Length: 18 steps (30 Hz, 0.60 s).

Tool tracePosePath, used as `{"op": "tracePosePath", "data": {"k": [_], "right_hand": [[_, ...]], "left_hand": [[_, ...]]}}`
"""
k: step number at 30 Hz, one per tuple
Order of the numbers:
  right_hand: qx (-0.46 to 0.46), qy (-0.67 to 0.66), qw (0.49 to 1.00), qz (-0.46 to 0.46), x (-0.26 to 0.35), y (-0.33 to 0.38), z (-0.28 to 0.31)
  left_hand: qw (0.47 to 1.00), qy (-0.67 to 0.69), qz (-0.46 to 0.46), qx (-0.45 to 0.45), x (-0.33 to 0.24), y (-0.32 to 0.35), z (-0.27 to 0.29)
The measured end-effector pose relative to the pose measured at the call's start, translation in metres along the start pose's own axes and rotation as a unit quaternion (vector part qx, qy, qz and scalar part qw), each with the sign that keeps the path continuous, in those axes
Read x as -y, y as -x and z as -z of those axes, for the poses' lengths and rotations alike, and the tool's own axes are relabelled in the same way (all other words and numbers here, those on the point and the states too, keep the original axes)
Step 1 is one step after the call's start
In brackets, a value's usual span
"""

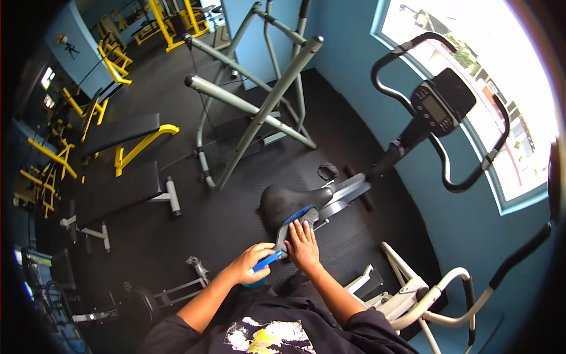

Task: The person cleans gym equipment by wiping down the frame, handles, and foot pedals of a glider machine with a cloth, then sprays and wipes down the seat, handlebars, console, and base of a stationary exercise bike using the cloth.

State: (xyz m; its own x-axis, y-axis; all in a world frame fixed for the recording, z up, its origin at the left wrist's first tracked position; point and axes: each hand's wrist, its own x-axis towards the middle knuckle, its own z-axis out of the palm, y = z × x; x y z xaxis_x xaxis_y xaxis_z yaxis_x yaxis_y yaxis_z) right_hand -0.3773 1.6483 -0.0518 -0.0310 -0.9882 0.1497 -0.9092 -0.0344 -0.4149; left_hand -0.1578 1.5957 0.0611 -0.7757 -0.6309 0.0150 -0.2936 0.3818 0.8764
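My left hand (250,264) is closed around a blue spray bottle (266,261), whose teal lower part shows below the wrist. Just right of it, my right hand (303,243) lies with its fingers stretched out flat over a grey cloth with a blue side (299,214). That cloth hangs at the near edge of the black saddle (283,203) of an exercise bike. One end of the cloth reaches down to the fingers of my left hand; whether they pinch it I cannot tell.
The bike's console (439,109) and curved handlebars stand toward the window at the right. A grey tubular machine (259,112) rises ahead. Black benches (127,133) are at the left, with a white-framed machine (407,298) close by at the lower right.
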Motion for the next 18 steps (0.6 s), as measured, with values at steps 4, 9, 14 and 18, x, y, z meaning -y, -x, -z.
{"op": "tracePosePath", "data": {"k": [4, 9, 14, 18], "right_hand": [[0.048, 0.038, 0.997, 0.041, 0.008, -0.026, 0.000], [0.085, 0.129, 0.978, 0.143, 0.042, -0.093, -0.015], [0.132, 0.118, 0.980, 0.085, 0.054, -0.169, -0.042], [0.065, 0.022, 0.997, -0.042, 0.033, -0.201, -0.029]], "left_hand": [[0.993, 0.031, 0.099, -0.047, -0.005, 0.048, 0.021], [0.979, 0.088, 0.140, -0.116, 0.019, 0.076, 0.017], [0.982, 0.117, 0.125, -0.079, 0.054, 0.038, 0.016], [0.979, 0.166, 0.109, -0.036, 0.081, 0.002, 0.021]]}}
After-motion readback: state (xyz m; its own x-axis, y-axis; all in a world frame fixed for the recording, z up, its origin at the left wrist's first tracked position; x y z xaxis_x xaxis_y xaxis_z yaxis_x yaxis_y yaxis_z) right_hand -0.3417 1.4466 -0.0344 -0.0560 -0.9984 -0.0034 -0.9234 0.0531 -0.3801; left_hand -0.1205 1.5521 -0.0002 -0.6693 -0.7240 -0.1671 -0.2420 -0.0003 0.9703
